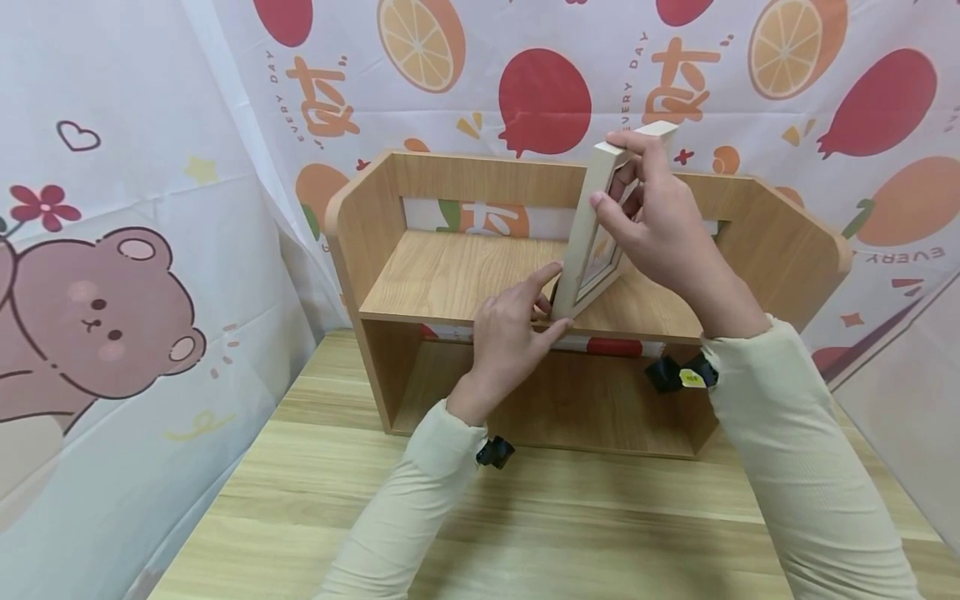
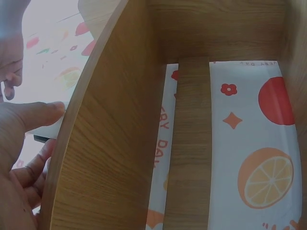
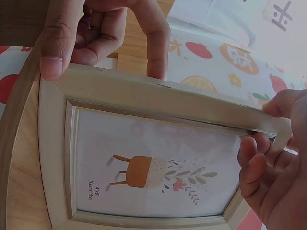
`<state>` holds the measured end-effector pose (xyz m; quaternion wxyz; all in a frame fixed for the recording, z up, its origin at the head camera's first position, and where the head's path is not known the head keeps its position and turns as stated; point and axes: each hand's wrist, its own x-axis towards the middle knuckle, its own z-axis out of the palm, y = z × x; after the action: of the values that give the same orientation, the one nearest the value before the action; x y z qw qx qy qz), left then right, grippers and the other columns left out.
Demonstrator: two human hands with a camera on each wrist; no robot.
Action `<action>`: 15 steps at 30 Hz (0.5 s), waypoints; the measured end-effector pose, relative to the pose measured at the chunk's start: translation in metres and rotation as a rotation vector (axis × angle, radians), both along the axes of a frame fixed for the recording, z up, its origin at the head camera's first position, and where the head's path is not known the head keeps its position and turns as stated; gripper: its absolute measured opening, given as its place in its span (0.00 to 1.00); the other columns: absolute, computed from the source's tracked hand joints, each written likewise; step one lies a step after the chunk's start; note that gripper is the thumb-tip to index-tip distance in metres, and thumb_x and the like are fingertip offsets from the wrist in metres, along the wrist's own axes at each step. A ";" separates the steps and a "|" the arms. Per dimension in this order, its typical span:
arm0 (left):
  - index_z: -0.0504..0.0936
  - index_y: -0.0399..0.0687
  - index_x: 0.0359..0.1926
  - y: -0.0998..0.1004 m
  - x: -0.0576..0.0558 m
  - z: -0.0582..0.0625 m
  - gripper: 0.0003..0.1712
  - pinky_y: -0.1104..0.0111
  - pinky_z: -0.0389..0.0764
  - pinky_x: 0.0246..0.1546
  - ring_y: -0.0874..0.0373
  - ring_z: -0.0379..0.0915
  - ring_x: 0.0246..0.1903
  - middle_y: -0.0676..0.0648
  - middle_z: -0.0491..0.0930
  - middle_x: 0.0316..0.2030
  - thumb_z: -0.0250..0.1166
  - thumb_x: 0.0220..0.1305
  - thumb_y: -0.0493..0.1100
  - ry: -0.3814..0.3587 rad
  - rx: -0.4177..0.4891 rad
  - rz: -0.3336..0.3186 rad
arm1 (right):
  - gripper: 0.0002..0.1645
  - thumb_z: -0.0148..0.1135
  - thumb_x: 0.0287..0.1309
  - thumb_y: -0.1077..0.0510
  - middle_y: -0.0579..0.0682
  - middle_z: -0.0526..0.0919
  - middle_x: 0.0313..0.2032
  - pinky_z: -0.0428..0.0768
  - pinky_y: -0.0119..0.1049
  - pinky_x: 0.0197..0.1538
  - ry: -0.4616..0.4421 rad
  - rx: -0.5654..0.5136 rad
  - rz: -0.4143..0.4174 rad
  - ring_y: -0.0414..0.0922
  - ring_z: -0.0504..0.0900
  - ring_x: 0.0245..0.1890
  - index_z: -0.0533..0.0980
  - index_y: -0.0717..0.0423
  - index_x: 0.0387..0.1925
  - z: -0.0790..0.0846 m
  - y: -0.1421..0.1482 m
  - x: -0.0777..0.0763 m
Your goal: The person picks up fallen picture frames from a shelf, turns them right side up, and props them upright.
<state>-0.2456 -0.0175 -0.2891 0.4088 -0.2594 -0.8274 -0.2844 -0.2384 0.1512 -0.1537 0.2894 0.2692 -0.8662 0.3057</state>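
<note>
A cream picture frame stands upright, slightly tilted, on the upper board of a wooden desk shelf, its narrow edge toward me. My right hand grips its top part, thumb on the near edge and fingers curled over the frame. Low down, my left hand holds the bottom near corner between thumb and fingers. In the right wrist view the frame's printed insert shows an orange pot on legs with leaves. The left wrist view has the left thumb at the board's front edge, with the frame mostly hidden.
The two-tier wooden shelf stands on a light wood-grain table. Its side panels rise left and right of the hands, with a low back rail. Behind hangs a fruit-print curtain; a bear-print curtain hangs at left.
</note>
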 end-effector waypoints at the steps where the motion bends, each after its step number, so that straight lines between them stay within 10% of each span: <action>1: 0.72 0.55 0.61 0.000 0.000 0.000 0.38 0.66 0.71 0.27 0.60 0.78 0.25 0.52 0.83 0.27 0.77 0.48 0.49 0.003 0.001 0.006 | 0.31 0.52 0.66 0.59 0.56 0.73 0.36 0.67 0.27 0.34 -0.003 -0.001 0.002 0.46 0.69 0.29 0.55 0.55 0.67 0.000 0.000 0.000; 15: 0.73 0.55 0.60 0.006 0.000 -0.002 0.37 0.66 0.70 0.26 0.60 0.77 0.24 0.52 0.82 0.27 0.77 0.48 0.49 0.016 0.018 0.037 | 0.32 0.51 0.67 0.58 0.54 0.71 0.36 0.67 0.28 0.34 -0.027 0.003 0.023 0.48 0.69 0.28 0.53 0.53 0.69 0.000 0.004 -0.003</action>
<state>-0.2459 -0.0113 -0.2910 0.4231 -0.2428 -0.8260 -0.2824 -0.2417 0.1556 -0.1534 0.2737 0.2755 -0.8673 0.3115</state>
